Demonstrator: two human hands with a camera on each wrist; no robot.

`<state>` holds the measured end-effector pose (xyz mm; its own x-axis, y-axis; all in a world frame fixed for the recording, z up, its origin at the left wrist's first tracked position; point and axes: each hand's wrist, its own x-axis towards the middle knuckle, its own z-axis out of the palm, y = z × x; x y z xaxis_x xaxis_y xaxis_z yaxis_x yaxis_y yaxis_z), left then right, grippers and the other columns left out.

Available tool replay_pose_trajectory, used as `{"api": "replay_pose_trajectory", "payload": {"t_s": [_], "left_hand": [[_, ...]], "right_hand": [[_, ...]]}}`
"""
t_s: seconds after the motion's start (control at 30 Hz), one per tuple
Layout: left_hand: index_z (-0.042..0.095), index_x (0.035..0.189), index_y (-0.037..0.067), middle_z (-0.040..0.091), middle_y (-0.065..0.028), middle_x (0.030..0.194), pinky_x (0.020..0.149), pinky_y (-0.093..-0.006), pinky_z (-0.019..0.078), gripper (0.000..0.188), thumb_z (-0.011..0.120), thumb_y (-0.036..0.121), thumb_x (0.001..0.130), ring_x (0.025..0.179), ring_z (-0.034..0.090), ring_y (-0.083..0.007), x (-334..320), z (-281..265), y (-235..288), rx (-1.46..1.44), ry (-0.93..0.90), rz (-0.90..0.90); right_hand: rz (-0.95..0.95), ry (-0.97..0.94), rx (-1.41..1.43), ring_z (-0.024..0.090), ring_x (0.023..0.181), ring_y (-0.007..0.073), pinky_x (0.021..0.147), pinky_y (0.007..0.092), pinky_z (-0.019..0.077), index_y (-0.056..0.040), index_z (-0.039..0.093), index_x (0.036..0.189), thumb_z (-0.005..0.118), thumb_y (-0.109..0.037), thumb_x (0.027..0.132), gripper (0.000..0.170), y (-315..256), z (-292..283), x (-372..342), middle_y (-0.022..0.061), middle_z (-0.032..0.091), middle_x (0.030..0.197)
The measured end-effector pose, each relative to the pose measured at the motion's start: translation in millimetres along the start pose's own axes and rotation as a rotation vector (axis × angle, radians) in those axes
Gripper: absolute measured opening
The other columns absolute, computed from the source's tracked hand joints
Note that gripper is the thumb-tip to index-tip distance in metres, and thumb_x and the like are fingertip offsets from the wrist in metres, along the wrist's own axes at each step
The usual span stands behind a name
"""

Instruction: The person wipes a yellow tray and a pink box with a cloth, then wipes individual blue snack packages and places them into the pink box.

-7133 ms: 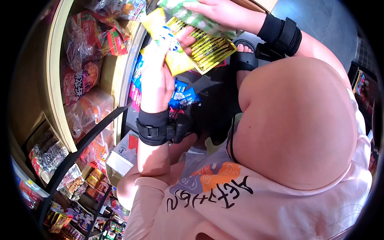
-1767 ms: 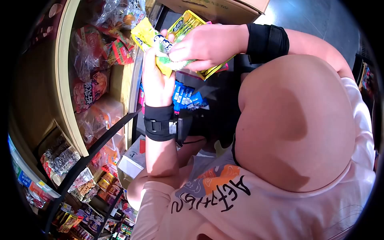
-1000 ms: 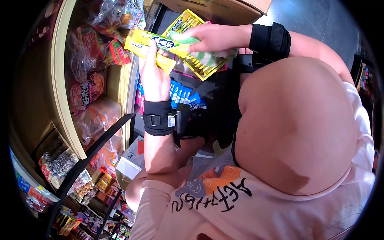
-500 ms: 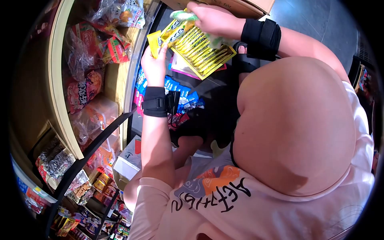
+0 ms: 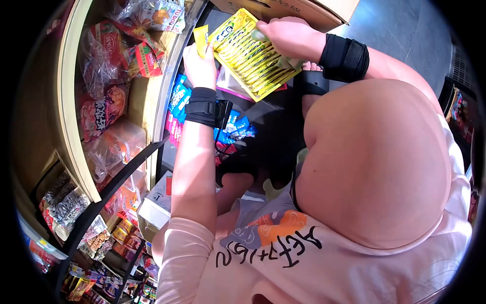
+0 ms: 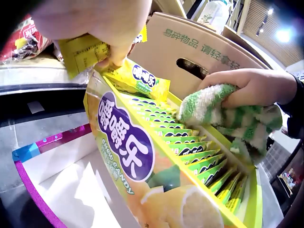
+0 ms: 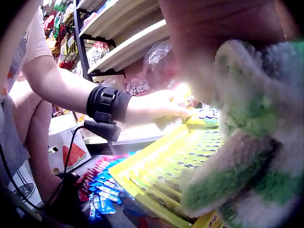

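Observation:
My left hand point(image 5: 200, 66) pinches a yellow candy packet point(image 6: 83, 53) at the corner of an open yellow candy box point(image 6: 126, 137). Under its fingertips, a second packet point(image 6: 142, 80) lies on top of the row of upright packets point(image 6: 190, 147) in that box. My right hand point(image 5: 291, 38) grips a fluffy green-and-white cloth point(image 6: 209, 107) over the box's other side. In the right wrist view the cloth fills the right part and hides some of the packets.
A brown carton point(image 6: 164, 47) stands behind the candy box. Below is a white box with a pink rim point(image 6: 40, 194). Blue packets point(image 7: 102, 194) lie on the floor, near a wooden shelf point(image 5: 139, 96) with bagged snacks. A white carton point(image 5: 154, 205) sits by the person's leg.
The cloth was wiping the packets in the left hand; it has since moved off them to the box's right side. The left hand has brought its packets forward to the box corner.

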<state>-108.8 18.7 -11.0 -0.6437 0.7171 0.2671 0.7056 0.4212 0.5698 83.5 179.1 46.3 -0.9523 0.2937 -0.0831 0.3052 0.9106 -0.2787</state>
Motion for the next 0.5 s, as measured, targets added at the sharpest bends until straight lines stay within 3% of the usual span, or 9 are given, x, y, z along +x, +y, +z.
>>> {"api": "replay_pose_trajectory", "payload": {"t_s": [0.1, 0.2, 0.3, 0.4, 0.43, 0.5], "left_hand": [[0.063, 0.088, -0.002, 0.061, -0.0147, 0.082, 0.073, -0.0364, 0.0465, 0.017, 0.068, 0.011, 0.078, 0.078, 0.060, -0.0312, 2.0, 3.2, 1.4, -0.142, -0.038, -0.050], [0.064, 0.088, -0.003, 0.063, -0.0102, 0.076, 0.066, -0.0295, 0.0468, 0.018, 0.069, 0.013, 0.081, 0.068, 0.060, -0.0198, 3.1, 13.9, -6.2, -0.242, 0.015, -0.052], [0.064, 0.090, -0.002, 0.063, -0.0123, 0.080, 0.070, -0.0319, 0.0473, 0.019, 0.069, 0.014, 0.081, 0.072, 0.061, -0.0233, 2.9, 15.3, -5.1, -0.168, -0.082, -0.089], [0.064, 0.089, -0.001, 0.062, -0.0150, 0.084, 0.076, -0.0360, 0.0473, 0.020, 0.068, 0.016, 0.080, 0.080, 0.061, -0.0287, 5.4, 9.0, 5.6, 0.070, -0.055, 0.030], [0.062, 0.095, -0.001, 0.060, -0.0175, 0.092, 0.080, -0.0400, 0.0463, 0.026, 0.069, 0.018, 0.079, 0.088, 0.058, -0.0338, 5.3, 6.7, 11.3, 0.117, -0.041, 0.007], [0.057, 0.101, 0.000, 0.057, -0.0176, 0.098, 0.080, -0.0413, 0.0465, 0.032, 0.069, 0.018, 0.078, 0.089, 0.057, -0.0353, 5.6, 3.7, 19.2, 0.151, -0.044, -0.063]], "right_hand": [[-0.025, -0.043, 0.003, 0.066, 0.077, 0.0324, 0.063, 0.0406, 0.0529, 0.0002, 0.057, 0.101, 0.056, -0.005, 0.080, 0.022, 2.4, 7.7, 0.3, 0.0174, 0.065, 0.079], [-0.034, -0.076, 0.015, 0.066, 0.078, 0.0324, 0.064, 0.0403, 0.0530, 0.0001, 0.058, 0.102, 0.058, -0.006, 0.079, 0.024, 3.6, 12.7, 1.0, 0.0170, 0.065, 0.079], [-0.026, -0.111, 0.015, 0.066, 0.078, 0.0324, 0.065, 0.0399, 0.0531, -0.0003, 0.058, 0.102, 0.060, -0.007, 0.078, 0.026, 5.0, 15.3, 0.4, 0.0163, 0.065, 0.078], [-0.026, -0.119, 0.007, 0.066, 0.077, 0.0322, 0.064, 0.0397, 0.0532, -0.0007, 0.057, 0.102, 0.065, -0.007, 0.074, 0.030, 7.9, 19.5, 1.2, 0.0155, 0.066, 0.077], [-0.037, -0.104, -0.002, 0.066, 0.076, 0.0320, 0.064, 0.0397, 0.0533, -0.0008, 0.057, 0.102, 0.066, -0.007, 0.073, 0.031, 10.1, 23.1, 1.7, 0.0152, 0.066, 0.077], [-0.039, -0.093, -0.006, 0.067, 0.076, 0.0315, 0.063, 0.0397, 0.0534, -0.0012, 0.057, 0.102, 0.069, -0.007, 0.070, 0.034, 11.9, 28.6, 2.6, 0.0149, 0.066, 0.077]]}}
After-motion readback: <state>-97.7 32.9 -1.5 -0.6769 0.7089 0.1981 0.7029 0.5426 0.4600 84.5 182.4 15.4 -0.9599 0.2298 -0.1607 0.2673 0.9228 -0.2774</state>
